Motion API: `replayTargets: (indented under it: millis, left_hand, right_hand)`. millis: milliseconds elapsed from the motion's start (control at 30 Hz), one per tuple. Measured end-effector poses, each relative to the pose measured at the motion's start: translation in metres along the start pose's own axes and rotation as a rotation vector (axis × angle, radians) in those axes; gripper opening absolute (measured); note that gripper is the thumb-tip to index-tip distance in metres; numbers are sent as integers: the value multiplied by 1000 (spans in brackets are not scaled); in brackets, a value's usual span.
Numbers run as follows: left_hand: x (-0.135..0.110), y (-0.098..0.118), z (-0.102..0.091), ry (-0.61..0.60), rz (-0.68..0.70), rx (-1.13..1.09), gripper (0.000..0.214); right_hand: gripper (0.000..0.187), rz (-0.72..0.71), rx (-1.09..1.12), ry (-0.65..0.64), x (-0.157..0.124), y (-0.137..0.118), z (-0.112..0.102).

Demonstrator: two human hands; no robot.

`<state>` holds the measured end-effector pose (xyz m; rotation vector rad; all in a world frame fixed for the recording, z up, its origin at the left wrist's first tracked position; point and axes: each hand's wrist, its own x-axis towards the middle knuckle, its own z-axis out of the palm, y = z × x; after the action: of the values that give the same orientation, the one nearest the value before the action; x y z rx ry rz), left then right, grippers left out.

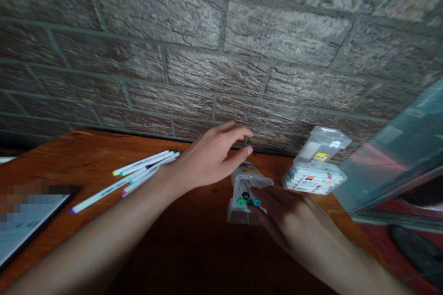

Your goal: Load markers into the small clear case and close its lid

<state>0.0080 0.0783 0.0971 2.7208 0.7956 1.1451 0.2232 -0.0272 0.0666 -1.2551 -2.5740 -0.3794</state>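
Now, your right hand (289, 214) lies low over the table (194, 239), fingers stretched out side by side, their tips at the capped markers (248, 201) standing in the near case (238, 214). Whether a cap is pinched between them I cannot tell, as the back of the hand hides the pads. Your left hand (209, 159) hovers just over the far end of that same case, fingers loosely curled, thumb and forefinger apart, gripping nothing. It may or may not touch the plastic.

The near case sits at the middle of the table, a little right, near the brick wall (221, 55). It looks light and tall, so I judge it would tip easily. Bring your left hand down onto its far end to steady it, and work one cap at a time with your right fingertips instead of sweeping across all of them.

Counting: two clear cases, the near case and a second case (313, 179) just to its right, well filled, with its lid (323, 145) swung up. Three caps show in the near case, one green, one dark, one teal. Loose markers (138, 173) lie in a fan on the left side of the table, about six, though they overlap too much for a sure count. One flat tablet (24, 230) lies at the near left edge.
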Motion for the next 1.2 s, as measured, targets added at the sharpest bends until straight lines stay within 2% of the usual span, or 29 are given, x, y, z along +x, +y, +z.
replayTargets:
  millis: [333, 633, 767, 867, 1000, 1100, 1200]
  left_hand:
    - [0, -1, 1, 9, 6, -3, 24]
    - [0, 0, 0, -5, -1, 4, 26]
    - [0, 0, 1, 0, 4, 3, 25]
    - [0, -1, 2, -2, 6, 1, 25]
    - [-1, -1, 3, -9, -9, 7, 25]
    - [-2, 0, 5, -34, -15, 17, 25]
    - [-3, 1, 6, -49, -12, 31, 25]
  right_hand:
    - [18, 14, -3, -30, -1, 0, 1]
    - [16, 12, 10, -3, 0, 1, 0]
    - [19, -43, 13, 112, -2, -5, -4]
    - [25, -116, 21, 247, -4, -15, -8]
    - [21, -190, 34, 421, -8, -31, -12]
    - [21, -227, 95, 435, -10, -40, -9]
    - [26, -253, 144, 435, -9, -38, -7]
